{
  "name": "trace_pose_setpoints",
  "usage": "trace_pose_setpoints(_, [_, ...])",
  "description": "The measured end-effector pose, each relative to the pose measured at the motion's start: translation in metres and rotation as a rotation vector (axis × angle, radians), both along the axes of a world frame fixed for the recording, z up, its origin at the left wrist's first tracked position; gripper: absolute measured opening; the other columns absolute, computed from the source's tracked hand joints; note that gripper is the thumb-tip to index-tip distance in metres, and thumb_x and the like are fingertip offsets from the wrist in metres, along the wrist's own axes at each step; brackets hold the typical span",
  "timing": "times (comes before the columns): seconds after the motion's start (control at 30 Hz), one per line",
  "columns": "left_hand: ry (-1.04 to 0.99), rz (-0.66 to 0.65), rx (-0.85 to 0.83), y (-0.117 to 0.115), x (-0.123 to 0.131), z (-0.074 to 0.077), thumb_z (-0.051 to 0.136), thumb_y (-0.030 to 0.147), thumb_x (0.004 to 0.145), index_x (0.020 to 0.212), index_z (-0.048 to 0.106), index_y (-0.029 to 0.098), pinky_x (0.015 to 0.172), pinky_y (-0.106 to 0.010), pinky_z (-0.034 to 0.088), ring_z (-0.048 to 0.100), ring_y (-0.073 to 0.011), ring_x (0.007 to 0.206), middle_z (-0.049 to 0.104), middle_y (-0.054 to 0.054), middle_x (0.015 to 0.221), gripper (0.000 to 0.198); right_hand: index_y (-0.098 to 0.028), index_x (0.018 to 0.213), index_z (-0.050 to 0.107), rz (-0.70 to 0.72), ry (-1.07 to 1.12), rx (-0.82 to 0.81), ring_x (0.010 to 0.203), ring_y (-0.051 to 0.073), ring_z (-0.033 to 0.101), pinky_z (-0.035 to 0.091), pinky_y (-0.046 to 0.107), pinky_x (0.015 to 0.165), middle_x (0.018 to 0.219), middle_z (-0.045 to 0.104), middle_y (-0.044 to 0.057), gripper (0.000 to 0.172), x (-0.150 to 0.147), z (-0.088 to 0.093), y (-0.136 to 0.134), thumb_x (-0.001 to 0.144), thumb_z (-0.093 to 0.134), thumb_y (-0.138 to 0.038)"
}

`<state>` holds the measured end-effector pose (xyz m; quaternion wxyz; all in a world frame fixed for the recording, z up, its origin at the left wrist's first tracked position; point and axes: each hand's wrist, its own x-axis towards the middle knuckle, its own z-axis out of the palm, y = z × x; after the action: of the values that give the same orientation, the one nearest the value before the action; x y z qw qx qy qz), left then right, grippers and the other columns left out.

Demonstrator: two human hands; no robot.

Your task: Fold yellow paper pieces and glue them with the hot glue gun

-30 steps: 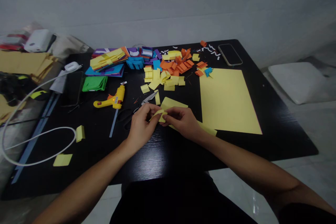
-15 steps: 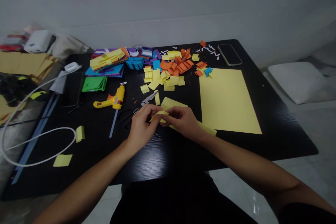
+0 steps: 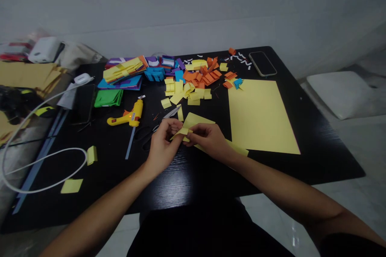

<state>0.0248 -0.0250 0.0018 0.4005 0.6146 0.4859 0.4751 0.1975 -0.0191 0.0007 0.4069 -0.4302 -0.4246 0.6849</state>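
At the center of the frame, a left hand [image 3: 161,144] and a right hand [image 3: 212,138] pinch a small folded yellow paper piece [image 3: 183,131] between their fingers [image 3: 175,143], over a black worktop [image 3: 205,178]. The piece's long axis runs roughly left to right, one end angled toward the lower left. At center left, a yellow glue gun [image 3: 136,113] lies nozzle toward the top, its label too small to read. A large yellow sheet [image 3: 261,116] lies at right.
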Motion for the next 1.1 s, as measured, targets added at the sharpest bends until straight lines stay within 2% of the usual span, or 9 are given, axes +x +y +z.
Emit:
trace_pose_setpoints(0.2, [0.039,-0.026,0.04,-0.0012,-0.0008,-0.0022,0.063,0.016,0.091,0.107,0.06,0.021,0.079,-0.028,0.057,0.07,-0.0154,0.088,0.07,-0.002,0.095,0.017,-0.014,0.084,0.076,0.025,-0.078,0.042,0.069,0.017,0.076,0.063,0.031,0.073,0.074,0.076,0.003,0.04,0.0008,-0.0013,-0.0012,0.074,0.087,-0.052])
trace_pose_setpoints(0.5, [0.017,-0.017,-0.012,0.0009,-0.0029,-0.0057,0.065,0.014,0.089,0.112,0.056,0.022,0.076,-0.026,0.055,0.071,-0.0142,0.084,0.07,-0.001,0.092,0.026,-0.016,0.084,0.073,0.002,-0.149,0.083,0.068,0.018,0.075,0.062,0.032,0.072,0.071,0.075,0.003,0.041,0.0008,-0.0013,-0.0022,0.075,0.085,-0.054])
trace_pose_setpoints(0.7, [0.095,-0.016,-0.049,0.0018,-0.0034,-0.004,0.067,0.026,0.092,0.12,0.059,0.021,0.072,-0.027,0.053,0.071,-0.0172,0.085,0.071,-0.001,0.092,0.029,-0.016,0.084,0.072,0.042,-0.094,0.04,0.064,0.016,0.073,0.061,0.031,0.069,0.068,0.074,0.002,0.043,0.0013,-0.0035,0.0004,0.076,0.083,-0.057])
trace_pose_setpoints(0.83, [0.085,0.011,-0.046,0.0031,-0.0029,-0.0019,0.069,0.024,0.09,0.111,0.058,0.021,0.074,-0.027,0.053,0.072,-0.0179,0.089,0.072,-0.001,0.093,0.025,-0.017,0.084,0.069,0.048,-0.108,0.042,0.063,0.015,0.071,0.06,0.031,0.068,0.068,0.072,0.001,0.038,0.0014,-0.0056,0.0009,0.078,0.082,-0.052])
trace_pose_setpoints(1.0, [0.061,-0.046,-0.079,0.0036,-0.0044,-0.0041,0.068,0.022,0.09,0.114,0.056,0.021,0.071,-0.026,0.051,0.072,-0.0176,0.09,0.072,-0.003,0.095,0.027,-0.02,0.095,0.066,-0.075,-0.165,0.227,0.077,0.016,0.071,0.06,0.03,0.073,0.087,0.072,0.003,0.033,0.0005,-0.0056,-0.0013,0.078,0.084,-0.041])
trace_pose_setpoints(1.1, [0.08,-0.09,-0.089,0.0026,-0.0051,-0.0046,0.068,0.023,0.092,0.119,0.054,0.021,0.072,-0.026,0.051,0.072,-0.0164,0.086,0.072,-0.002,0.093,0.031,-0.02,0.104,0.07,-0.091,-0.239,0.331,0.087,0.019,0.073,0.06,0.032,0.079,0.095,0.075,0.005,0.028,0.0,-0.005,-0.0029,0.084,0.079,-0.037])
